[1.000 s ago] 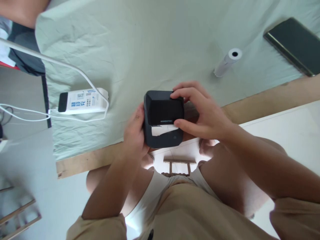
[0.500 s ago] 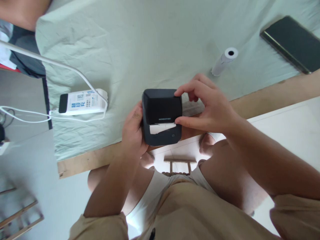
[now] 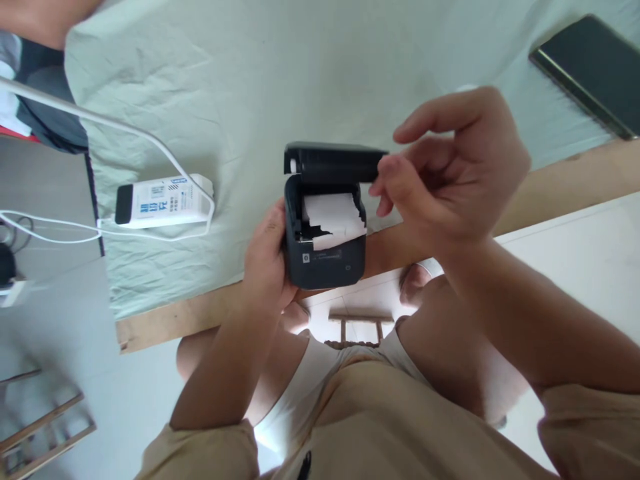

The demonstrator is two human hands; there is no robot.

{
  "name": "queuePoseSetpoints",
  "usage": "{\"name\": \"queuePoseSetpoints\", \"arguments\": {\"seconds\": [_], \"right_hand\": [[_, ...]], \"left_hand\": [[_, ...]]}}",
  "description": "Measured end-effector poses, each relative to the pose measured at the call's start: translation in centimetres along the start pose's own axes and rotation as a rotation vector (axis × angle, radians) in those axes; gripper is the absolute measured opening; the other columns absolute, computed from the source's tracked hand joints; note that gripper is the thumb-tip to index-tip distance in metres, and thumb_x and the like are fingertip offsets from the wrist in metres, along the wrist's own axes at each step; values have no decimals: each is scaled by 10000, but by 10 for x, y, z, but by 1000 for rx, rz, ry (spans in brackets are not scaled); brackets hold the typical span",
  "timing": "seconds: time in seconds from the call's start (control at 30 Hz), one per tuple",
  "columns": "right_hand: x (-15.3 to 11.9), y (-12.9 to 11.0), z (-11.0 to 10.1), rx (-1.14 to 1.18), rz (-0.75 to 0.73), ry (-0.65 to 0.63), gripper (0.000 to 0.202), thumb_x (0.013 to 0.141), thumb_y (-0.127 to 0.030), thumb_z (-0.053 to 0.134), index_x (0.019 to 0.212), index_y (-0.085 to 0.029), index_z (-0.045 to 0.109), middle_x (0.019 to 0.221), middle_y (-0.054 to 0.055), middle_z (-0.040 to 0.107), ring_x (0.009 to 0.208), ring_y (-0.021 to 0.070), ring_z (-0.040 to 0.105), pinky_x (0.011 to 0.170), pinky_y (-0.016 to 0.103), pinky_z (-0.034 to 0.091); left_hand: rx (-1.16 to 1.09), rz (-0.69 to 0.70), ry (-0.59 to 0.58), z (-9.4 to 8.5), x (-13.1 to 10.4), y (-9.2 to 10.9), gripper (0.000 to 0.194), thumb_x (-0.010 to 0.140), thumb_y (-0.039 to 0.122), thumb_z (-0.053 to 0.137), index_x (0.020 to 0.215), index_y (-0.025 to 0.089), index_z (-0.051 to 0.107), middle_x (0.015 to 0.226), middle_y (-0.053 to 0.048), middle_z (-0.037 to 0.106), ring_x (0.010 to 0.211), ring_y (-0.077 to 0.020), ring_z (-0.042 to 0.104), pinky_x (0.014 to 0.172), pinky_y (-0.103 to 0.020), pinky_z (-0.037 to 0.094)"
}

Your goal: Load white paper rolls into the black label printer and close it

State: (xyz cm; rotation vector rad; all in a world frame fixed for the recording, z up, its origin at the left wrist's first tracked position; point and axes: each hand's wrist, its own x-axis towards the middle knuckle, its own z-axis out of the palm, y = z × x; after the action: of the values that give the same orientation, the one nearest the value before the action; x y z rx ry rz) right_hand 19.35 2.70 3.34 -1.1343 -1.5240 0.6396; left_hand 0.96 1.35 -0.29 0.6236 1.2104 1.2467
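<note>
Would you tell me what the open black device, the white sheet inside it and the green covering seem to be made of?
Black device: probably hard plastic, satin, with smooth rounded corners. White sheet: likely paper, matte, with a ragged edge. Green covering: apparently thin fabric, dull, softly wrinkled.

Printer body [image 3: 323,272] looks like dark plastic, smooth and pretty matt, and the lid [image 3: 340,164] seems to be black plastic too. The paper [image 3: 333,215] inside is matt white with a rough, ragged edge. Tablecloth [image 3: 250,87] is soft-looking, wrinkly matt fabric over a bare wood edge [image 3: 185,321]. White power bank [image 3: 173,202] and cable [image 3: 125,125]: smooth plastic, by the look. The dark slab [image 3: 595,77] has a shiny, metallic-looking rim.
</note>
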Motion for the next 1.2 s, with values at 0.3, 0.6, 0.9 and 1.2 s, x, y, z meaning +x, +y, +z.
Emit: {"name": "queuePoseSetpoints", "arguments": {"seconds": [0.3, 0.6, 0.9, 1.2], "right_hand": [[11, 3, 8, -643, -107, -385, 163, 910, -289, 563, 889, -233, 714, 812, 19, 759, 634, 175, 617, 547, 338, 321], [6, -4, 6, -804, -139, -573, 77, 854, -280, 609, 781, -259, 623, 721, -2, 713, 441, 133, 417, 467, 317, 125], [12, -10, -9, -242, 38, -483, 282, 734, -192, 642, 1010, -249, 623, 870, -27, 718, 546, 108, 519, 488, 287, 357], [9, 36, -9, 286, 268, -111, 248, 827, -389, 753, 892, -266, 547, 708, -55, 533, 476, 107, 503, 424, 283, 428]], "left_hand": [[-13, -53, -103, 3, -8, 6, 241, 899, 444, 727, 945, 210, 762, 862, 0, 764, 837, -163, 737, 747, -246, 588], [97, -65, -172, 1, -12, 11, 246, 895, 440, 719, 976, 211, 756, 879, -4, 739, 774, -130, 685, 687, -209, 552], [29, -152, -56, 4, -14, 14, 275, 837, 425, 769, 984, 194, 739, 793, 11, 735, 687, -123, 682, 602, -198, 545], [24, -200, -65, 3, -12, 15, 277, 825, 470, 766, 953, 226, 736, 783, 19, 746, 637, -143, 685, 559, -229, 577]]}}
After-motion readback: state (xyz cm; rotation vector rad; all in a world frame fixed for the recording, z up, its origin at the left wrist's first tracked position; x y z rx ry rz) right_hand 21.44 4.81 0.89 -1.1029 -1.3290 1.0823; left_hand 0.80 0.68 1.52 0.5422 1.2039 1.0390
